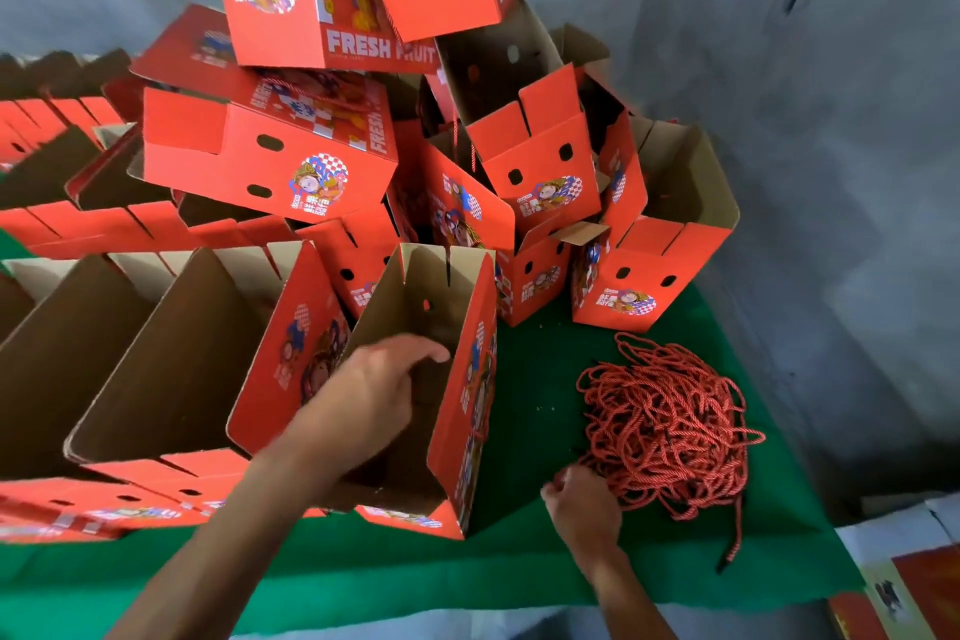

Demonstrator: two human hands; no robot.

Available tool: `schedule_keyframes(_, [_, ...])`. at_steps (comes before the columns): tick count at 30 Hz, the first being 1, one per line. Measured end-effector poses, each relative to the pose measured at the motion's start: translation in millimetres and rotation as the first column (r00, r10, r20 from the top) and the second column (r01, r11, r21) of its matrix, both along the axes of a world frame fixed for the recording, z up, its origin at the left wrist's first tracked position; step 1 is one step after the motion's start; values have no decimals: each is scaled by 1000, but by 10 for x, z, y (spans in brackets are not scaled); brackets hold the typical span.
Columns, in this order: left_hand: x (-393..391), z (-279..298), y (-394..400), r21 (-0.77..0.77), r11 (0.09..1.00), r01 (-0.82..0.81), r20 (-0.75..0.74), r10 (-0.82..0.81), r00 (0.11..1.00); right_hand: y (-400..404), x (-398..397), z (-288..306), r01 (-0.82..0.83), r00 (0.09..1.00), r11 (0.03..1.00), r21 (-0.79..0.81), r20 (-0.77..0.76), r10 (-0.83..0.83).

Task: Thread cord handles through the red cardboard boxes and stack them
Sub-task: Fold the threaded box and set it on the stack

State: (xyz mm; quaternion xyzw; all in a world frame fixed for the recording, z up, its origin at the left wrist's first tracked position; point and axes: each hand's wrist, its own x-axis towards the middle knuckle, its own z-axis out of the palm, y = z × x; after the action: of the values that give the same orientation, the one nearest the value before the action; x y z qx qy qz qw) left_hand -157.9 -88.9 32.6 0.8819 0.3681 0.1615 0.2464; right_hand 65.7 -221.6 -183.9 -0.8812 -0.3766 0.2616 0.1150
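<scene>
The left hand (pixel 374 390) reaches into the open box (pixel 415 379), its grip curled over the cardboard wall. The right hand (pixel 582 499) sits at the near edge of the cord pile (pixel 670 426) on the green bench (pixel 530 379), fingers curled, seemingly pinching a cord, though blur hides the strand itself. A tumbled stack of boxes (pixel 363 120) rises behind; a few show cords hanging, so part of the job looks done. Flat and half-formed boxes (pixel 156 353) wait at left, unthreaded as far as I can see. The held box lies tipped, its mouth toward the camera, its long axis running away toward the stack.
</scene>
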Motion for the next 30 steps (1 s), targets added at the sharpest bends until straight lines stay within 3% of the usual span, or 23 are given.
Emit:
schedule_keyframes(2, [-139, 161, 204, 312, 947, 75, -109, -43, 993, 33, -17, 17, -5, 1000, 1000, 7, -20, 6])
schedule_keyframes(3, [-207, 244, 318, 397, 912, 108, -210, -24, 977, 59, -17, 33, -47, 999, 999, 28, 0, 47])
schedule_keyframes(5, [-329, 364, 487, 397, 905, 153, -396, 18, 918, 114, -23, 80, -147, 989, 975, 168, 32, 144])
schedule_keyframes(7, [-415, 364, 580, 345, 922, 177, -466, 4, 885, 183, -49, 214, -159, 983, 928, 337, -34, 181])
schedule_keyframes(9, [-432, 307, 623, 344, 917, 199, -494, -3, 869, 281, -93, 430, -30, 963, 883, 468, -222, 151])
schedule_keyframes(12, [-378, 278, 650, 396, 897, 197, -471, 14, 882, 370, -91, 730, 273, 824, 801, 534, -559, 91])
schedule_keyframes(15, [-328, 301, 632, 389, 902, 189, -428, -5, 904, 327, 87, 847, 484, 779, 649, 587, -627, -14])
schedule_keyframes(19, [-110, 247, 483, 288, 934, 212, -414, -78, 907, 191, 379, 894, 751, 578, 467, 467, -806, -124])
schedule_keyframes(23, [194, 151, 291, 278, 943, 181, -390, -61, 919, 2, 604, 895, 887, 439, 271, 375, -867, -236])
schedule_keyframes(26, [375, 92, 169, 285, 945, 163, -427, -27, 904, -39, 650, 869, 928, 294, 287, 237, -940, -173])
schedule_keyframes(30, [600, 62, 103, 390, 906, 165, -480, 47, 876, -75, 558, 873, 898, 281, 365, 244, -958, -52])
